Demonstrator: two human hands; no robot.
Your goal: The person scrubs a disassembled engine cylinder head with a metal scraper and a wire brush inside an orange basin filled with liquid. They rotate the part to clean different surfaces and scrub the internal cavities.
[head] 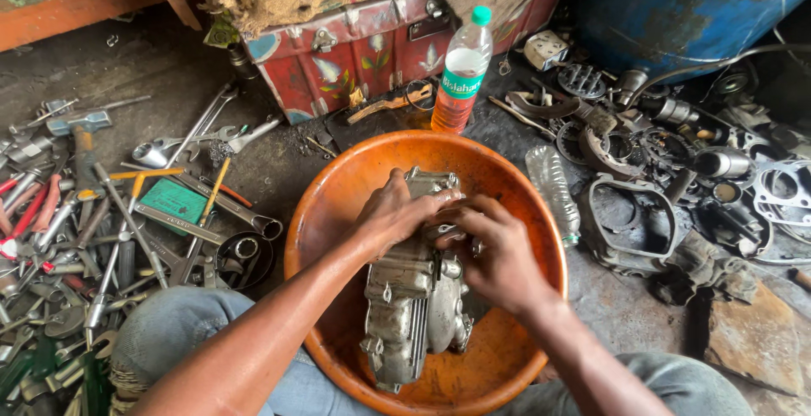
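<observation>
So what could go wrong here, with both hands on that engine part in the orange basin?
1. The metal engine casing looks oily and heavy; the left hand and right hand grip it bare, so it might slip or pinch fingers.
2. It lies tilted in the orange basin, which could rock.
3. The standing plastic bottle of orange liquid sits close behind the basin and could be knocked over.

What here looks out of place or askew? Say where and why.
A clear empty bottle lies on its side against the orange basin, while the capped bottle stands upright. Both hands rest on the metal engine part.
</observation>
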